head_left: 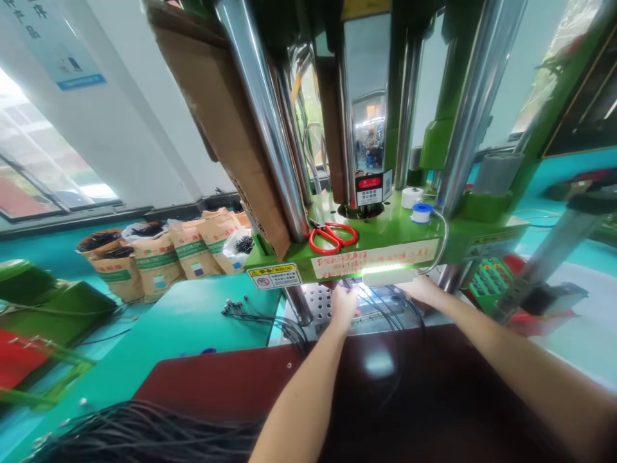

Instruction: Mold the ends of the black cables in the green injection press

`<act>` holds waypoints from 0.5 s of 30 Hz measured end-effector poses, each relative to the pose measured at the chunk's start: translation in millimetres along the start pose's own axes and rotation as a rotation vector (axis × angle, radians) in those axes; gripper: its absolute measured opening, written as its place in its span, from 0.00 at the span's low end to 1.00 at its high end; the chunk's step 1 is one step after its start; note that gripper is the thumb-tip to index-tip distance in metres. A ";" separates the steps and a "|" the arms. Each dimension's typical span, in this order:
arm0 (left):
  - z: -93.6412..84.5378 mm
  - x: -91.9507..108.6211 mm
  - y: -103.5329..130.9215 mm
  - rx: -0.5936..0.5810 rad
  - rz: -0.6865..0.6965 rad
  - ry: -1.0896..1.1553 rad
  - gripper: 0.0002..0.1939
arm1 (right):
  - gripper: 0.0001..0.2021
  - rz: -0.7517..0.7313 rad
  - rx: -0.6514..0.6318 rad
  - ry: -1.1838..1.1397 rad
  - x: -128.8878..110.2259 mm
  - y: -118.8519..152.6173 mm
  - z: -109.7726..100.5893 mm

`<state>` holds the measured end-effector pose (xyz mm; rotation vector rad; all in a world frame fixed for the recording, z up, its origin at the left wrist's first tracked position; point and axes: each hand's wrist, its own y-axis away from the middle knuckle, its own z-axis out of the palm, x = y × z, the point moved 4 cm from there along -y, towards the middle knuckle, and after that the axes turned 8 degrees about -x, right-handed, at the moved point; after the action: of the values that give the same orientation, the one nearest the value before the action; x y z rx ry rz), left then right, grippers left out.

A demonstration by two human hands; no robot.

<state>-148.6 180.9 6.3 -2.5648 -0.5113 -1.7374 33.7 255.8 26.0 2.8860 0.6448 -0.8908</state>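
My left hand point(345, 301) reaches under the front edge of the green press point(380, 235), beside the perforated metal plate point(319, 302). Its fingers are bent near the ends of some black cables point(385, 305), and what they pinch is too small to tell. At the right end of the white lamp point(389, 276), my right hand point(418, 288) is partly hidden by the press edge, its fingers out of sight. Between the two hands the black cables lie across the metal mold and hang over its front edge.
Red-handled scissors point(333, 236) and a blue-and-white tape roll point(421, 213) rest on the press. More cables point(250, 314) lie on the green table point(202, 321) at left, with a dark cable pile point(144, 431) at the lower left. Paper sacks point(159, 260) stand behind.
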 end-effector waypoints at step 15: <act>-11.6 11.4 -1.4 -0.010 0.156 -0.817 0.22 | 0.13 0.019 0.111 0.258 -3.8 -4.9 16.0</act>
<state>-155.7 183.1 20.9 -3.1273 -0.2705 -0.5838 20.4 256.1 15.1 3.1323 0.6009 -0.5723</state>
